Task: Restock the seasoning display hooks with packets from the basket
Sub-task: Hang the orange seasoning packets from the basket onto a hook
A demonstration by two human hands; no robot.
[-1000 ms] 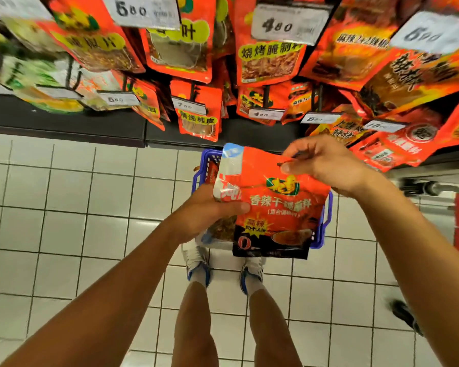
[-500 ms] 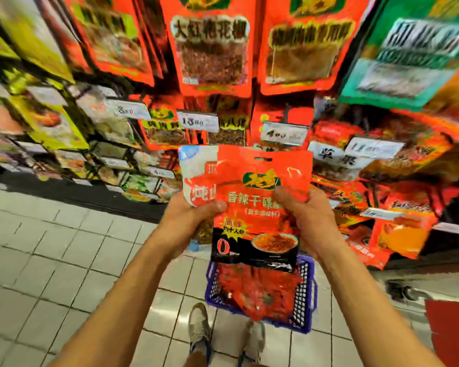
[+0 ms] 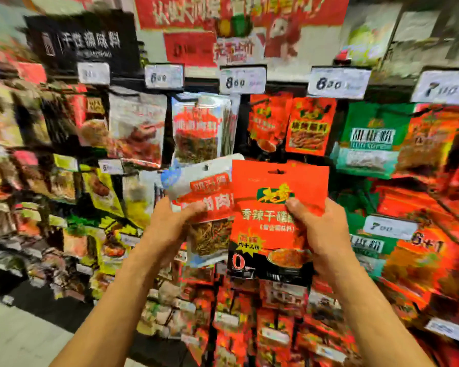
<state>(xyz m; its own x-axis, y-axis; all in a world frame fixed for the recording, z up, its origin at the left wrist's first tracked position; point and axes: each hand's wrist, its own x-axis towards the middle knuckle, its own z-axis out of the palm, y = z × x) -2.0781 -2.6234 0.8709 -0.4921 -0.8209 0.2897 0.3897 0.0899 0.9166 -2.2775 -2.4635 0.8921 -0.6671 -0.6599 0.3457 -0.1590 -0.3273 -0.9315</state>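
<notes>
We hold two seasoning packets up in front of the display rack, and the red packet [image 3: 277, 213] serves as our landmark. Our right hand [image 3: 325, 234] grips the red packet at its right edge, thumb curled over the printed front and the fingers behind. It is upright, orange-red on top with a black band and a bowl picture at the bottom, and a hang slot shows near its top edge.

Just left of the red packet, and partly tucked behind it, is a white and red packet [image 3: 204, 205] with a clear window showing dark strands. Our left hand [image 3: 170, 229] pinches this one, thumb pressed across its red label, and it tilts slightly to the left.

Directly above the red packet hang two orange-red packets [image 3: 292, 125] on their hook, below a price tag [image 3: 242, 80]. Up and to the left of the red packet hangs a row of clear packets [image 3: 200, 128] that look like the white and red one. To the right of the red packet hangs a green packet [image 3: 368, 139]. The whole rack is blurred, so we cannot read most labels.
</notes>
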